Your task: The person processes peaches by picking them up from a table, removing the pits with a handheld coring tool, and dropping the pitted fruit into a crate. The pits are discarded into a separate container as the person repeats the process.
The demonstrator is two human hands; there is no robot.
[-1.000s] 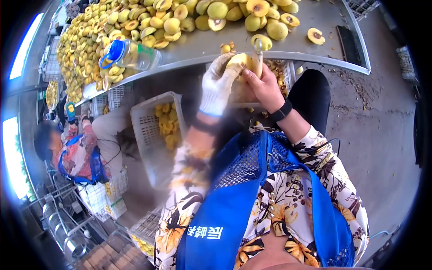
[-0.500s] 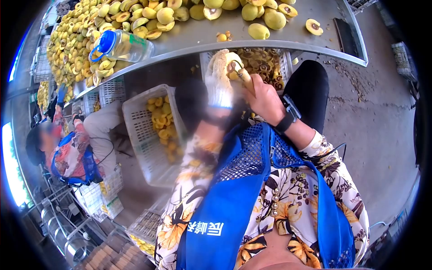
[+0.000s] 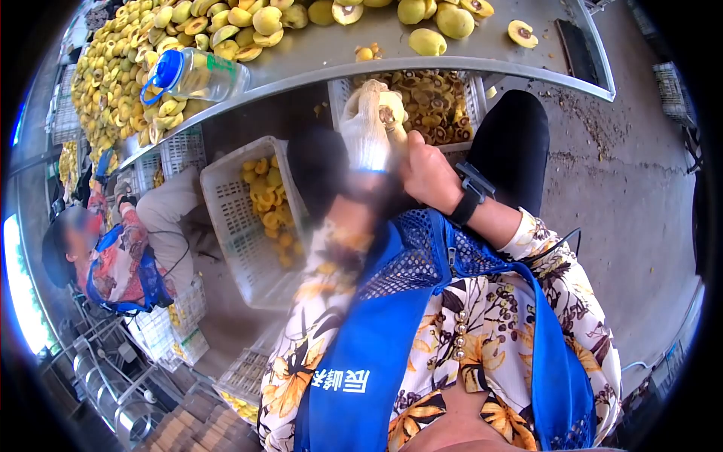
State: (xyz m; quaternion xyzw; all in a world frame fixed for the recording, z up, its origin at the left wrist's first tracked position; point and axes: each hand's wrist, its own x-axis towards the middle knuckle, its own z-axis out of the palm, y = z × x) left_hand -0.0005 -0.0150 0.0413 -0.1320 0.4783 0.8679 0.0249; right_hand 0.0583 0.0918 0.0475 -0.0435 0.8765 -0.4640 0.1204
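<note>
My left hand [image 3: 365, 128], in a pale knitted glove, grips a yellow peach half [image 3: 388, 104] with its brown pit cavity facing up. Close against it on the right, my bare right hand [image 3: 433, 175] is closed around a pitting tool [image 3: 402, 138]; its wooden handle is mostly hidden now, and the metal tip cannot be made out. Below both hands stands a white crate [image 3: 474, 105] holding many brown-centred fruit pieces [image 3: 433, 105].
A metal table [image 3: 497, 56] carries a heap of yellow peaches [image 3: 128, 75] and a blue-capped bottle [image 3: 207, 75]. Left of my knees, a white crate [image 3: 233, 226] holds peach halves [image 3: 265, 200]. Another person [image 3: 124, 260] sits at the far left.
My right hand has moved slightly left and turned, hiding more of the tool's handle and its curved metal end. The peach half stays in my left hand. The view has shifted slightly.
</note>
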